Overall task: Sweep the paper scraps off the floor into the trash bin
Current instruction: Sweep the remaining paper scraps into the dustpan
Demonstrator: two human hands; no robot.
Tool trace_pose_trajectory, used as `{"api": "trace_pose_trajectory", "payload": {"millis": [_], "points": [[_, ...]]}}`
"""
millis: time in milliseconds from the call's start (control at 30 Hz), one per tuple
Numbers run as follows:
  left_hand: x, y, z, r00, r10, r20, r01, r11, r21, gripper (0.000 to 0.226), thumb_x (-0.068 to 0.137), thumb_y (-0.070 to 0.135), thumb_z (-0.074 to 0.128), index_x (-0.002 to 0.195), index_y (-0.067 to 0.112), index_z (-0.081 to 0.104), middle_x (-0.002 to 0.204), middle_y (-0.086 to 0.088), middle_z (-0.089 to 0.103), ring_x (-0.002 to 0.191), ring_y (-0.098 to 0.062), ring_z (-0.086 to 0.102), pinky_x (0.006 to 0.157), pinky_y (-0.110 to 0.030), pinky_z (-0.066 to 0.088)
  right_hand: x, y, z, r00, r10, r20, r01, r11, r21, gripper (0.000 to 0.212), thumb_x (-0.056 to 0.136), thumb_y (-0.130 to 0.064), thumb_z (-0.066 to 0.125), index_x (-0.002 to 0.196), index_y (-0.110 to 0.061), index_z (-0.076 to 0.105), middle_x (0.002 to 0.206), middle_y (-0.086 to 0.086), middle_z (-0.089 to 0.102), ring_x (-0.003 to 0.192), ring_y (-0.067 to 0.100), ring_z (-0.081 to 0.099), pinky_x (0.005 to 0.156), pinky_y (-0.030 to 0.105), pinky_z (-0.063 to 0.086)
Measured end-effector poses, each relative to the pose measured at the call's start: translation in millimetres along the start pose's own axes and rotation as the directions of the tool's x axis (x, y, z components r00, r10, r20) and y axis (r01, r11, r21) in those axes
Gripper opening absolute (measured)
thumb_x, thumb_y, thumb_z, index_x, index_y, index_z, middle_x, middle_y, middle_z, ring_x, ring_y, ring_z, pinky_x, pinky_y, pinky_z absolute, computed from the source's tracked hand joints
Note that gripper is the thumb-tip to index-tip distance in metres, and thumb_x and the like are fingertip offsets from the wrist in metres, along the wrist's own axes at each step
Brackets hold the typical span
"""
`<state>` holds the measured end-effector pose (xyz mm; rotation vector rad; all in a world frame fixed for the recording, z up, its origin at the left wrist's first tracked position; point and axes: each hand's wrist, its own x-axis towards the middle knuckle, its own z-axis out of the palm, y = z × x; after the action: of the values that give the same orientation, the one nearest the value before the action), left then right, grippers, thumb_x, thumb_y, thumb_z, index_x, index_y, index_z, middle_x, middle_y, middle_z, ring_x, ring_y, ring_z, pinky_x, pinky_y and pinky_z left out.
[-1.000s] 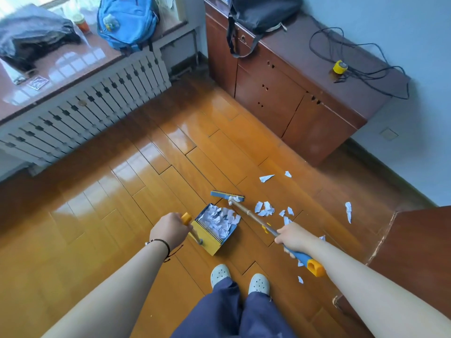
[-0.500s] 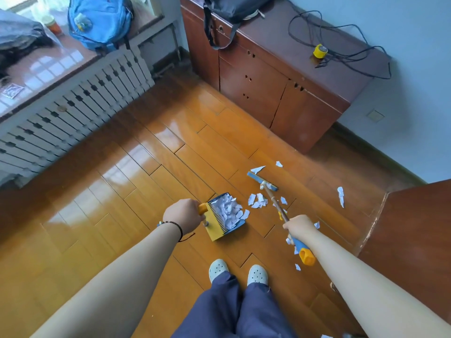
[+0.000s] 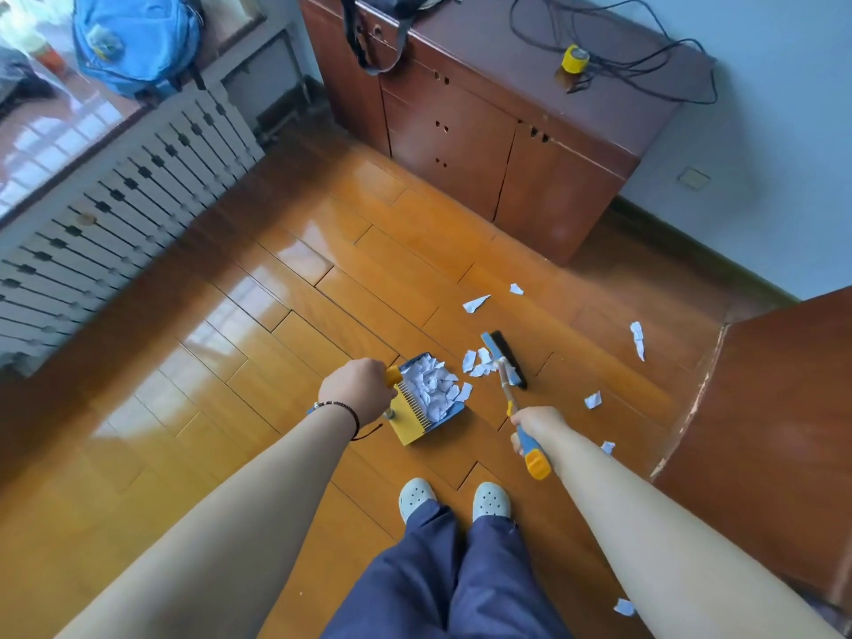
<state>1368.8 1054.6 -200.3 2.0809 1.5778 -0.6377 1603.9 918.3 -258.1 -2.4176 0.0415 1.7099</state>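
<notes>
A blue and yellow dustpan (image 3: 426, 398) is held on the wooden floor (image 3: 295, 343) by the left hand (image 3: 357, 389), whose fingers are curled round the pan's yellow-tipped handle. The pan is heaped with white paper scraps (image 3: 431, 385), just beside and to the right of that hand. The broom (image 3: 507, 375) is gripped by the right hand (image 3: 539, 424), closed round the blue part of its handle, with the yellow end cap projecting below the hand. The broom's dark brush head is set on the floor ahead of the right hand, just right of the dustpan's open side. A small cluster of loose scraps (image 3: 477, 362) lies between the brush head and the pan's mouth, touching or nearly touching the brush. Further scraps are scattered apart: two beyond the brush, one to its right, one long piece far right near the brown furniture, and others beside the right forearm. No trash bin can be seen.
</notes>
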Motion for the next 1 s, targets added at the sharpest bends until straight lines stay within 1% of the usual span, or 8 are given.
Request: {"api": "trace_pose_trajectory", "payload": {"millis": [33, 67, 167, 300, 533, 700, 800, 1000], "points": [[0.4, 0.6, -0.3, 1.0, 0.0, -0.003, 0.0, 1.0, -0.001, 0.022, 0.096, 0.043, 0.063, 0.101, 0.022, 0.066, 0.088, 0.002, 0.066, 0.082, -0.021, 0.066, 0.075, -0.036, 0.061, -4.4, 1.4, 10.0, 1.0, 0.006, 0.015, -0.006, 1.0, -0.004, 0.015, 0.09, -0.015, 0.063, 0.098, -0.003, 0.06, 0.088, 0.014, 0.065, 0.072, 0.026, 0.063, 0.065, 0.031, 0.055], [0.5, 0.8, -0.8, 1.0, 0.0, -0.005, 0.0, 1.0, -0.005, 0.021, 0.096, 0.043, 0.063, 0.1, 0.022, 0.066, 0.086, 0.003, 0.065, 0.082, -0.021, 0.066, 0.073, -0.035, 0.061, -12.0, 1.8, 20.2, 0.999, 0.016, 0.045, -0.016, 1.0, 0.014, 0.015, 0.09, -0.012, 0.062, 0.1, -0.001, 0.059, 0.083, 0.016, 0.065, 0.067, 0.027, 0.062, 0.063, 0.032, 0.054], [0.0, 1.0, -1.5, 1.0, 0.007, -0.005, -0.007, 1.0, -0.002, 0.02, 0.096, 0.042, 0.062, 0.096, 0.022, 0.065, 0.08, 0.004, 0.061, 0.079, -0.021, 0.064, 0.064, -0.03, 0.054, -34.9, 5.4, 40.7, 0.993, -0.003, 0.121, 0.0, 1.0, 0.021, 0.009, 0.094, -0.006, 0.057, 0.099, 0.001, 0.058, 0.062, 0.017, 0.056, 0.045, 0.023, 0.051, 0.044, 0.027, 0.044], [-2.9, -5.4, 0.1, 1.0, 0.002, -0.019, -0.003, 1.0, -0.014, 0.02, 0.096, 0.042, 0.063, 0.096, 0.022, 0.064, 0.082, 0.004, 0.063, 0.079, -0.021, 0.064, 0.064, -0.03, 0.054, -56.3, 10.8, 48.2, 0.99, -0.054, 0.131, 0.054, 0.999, 0.007, 0.022, 0.094, -0.009, 0.057, 0.111, 0.004, 0.059, 0.058, 0.015, 0.056, 0.039, 0.022, 0.05, 0.038, 0.024, 0.042], [-14.9, -27.6, 5.5, 0.999, -0.01, -0.03, 0.008, 0.999, -0.047, 0.023, 0.096, 0.047, 0.062, 0.095, 0.025, 0.064, 0.081, 0.005, 0.064, 0.076, -0.018, 0.064, 0.066, -0.031, 0.058, -80.6, 13.6, 30.3, 0.986, -0.092, 0.141, 0.095, 0.995, -0.009, 0.019, 0.095, -0.012, 0.056, 0.108, 0.002, 0.058, 0.058, 0.013, 0.055, 0.039, 0.02, 0.049, 0.037, 0.02, 0.041], [-23.1, -41.0, 7.9, 0.997, -0.065, -0.038, 0.06, 0.99, -0.129, 0.021, 0.096, 0.045, 0.064, 0.088, 0.025, 0.063, 0.077, 0.006, 0.062, 0.071, -0.016, 0.062, 0.058, -0.027, 0.053, -83.1, 8.0, 17.8, 0.982, -0.11, 0.153, 0.117, 0.992, -0.039, 0.018, 0.096, -0.013, 0.054, 0.108, 0.0, 0.058, 0.063, 0.012, 0.054, 0.04, 0.018, 0.047, 0.037, 0.019, 0.04], [-25.4, -48.8, 9.5, 0.993, -0.112, -0.034, 0.104, 0.977, -0.187, 0.021, 0.096, 0.044, 0.063, 0.087, 0.025, 0.064, 0.076, 0.005, 0.064, 0.071, -0.018, 0.063, 0.059, -0.027, 0.053, -87.4, 4.7, 12.9, 0.978, -0.137, 0.155, 0.145, 0.989, -0.04, 0.023, 0.095, -0.013, 0.055, 0.113, 0.002, 0.057, 0.063, 0.013, 0.054, 0.04, 0.018, 0.047, 0.038, 0.02, 0.041], [-31.9, -52.5, 16.9, 0.986, -0.164, -0.035, 0.15, 0.954, -0.259, 0.023, 0.097, 0.042, 0.061, 0.083, 0.023, 0.061, 0.073, 0.003, 0.063, 0.064, -0.017, 0.058, 0.054, -0.026, 0.047, -90.5, 1.9, 7.2, 0.976, -0.168, 0.139, 0.181, 0.98, -0.084, 0.022, 0.096, -0.017, 0.054, 0.111, -0.002, 0.06, 0.065, 0.01, 0.056, 0.045, 0.017, 0.05, 0.041, 0.022, 0.043]]}}
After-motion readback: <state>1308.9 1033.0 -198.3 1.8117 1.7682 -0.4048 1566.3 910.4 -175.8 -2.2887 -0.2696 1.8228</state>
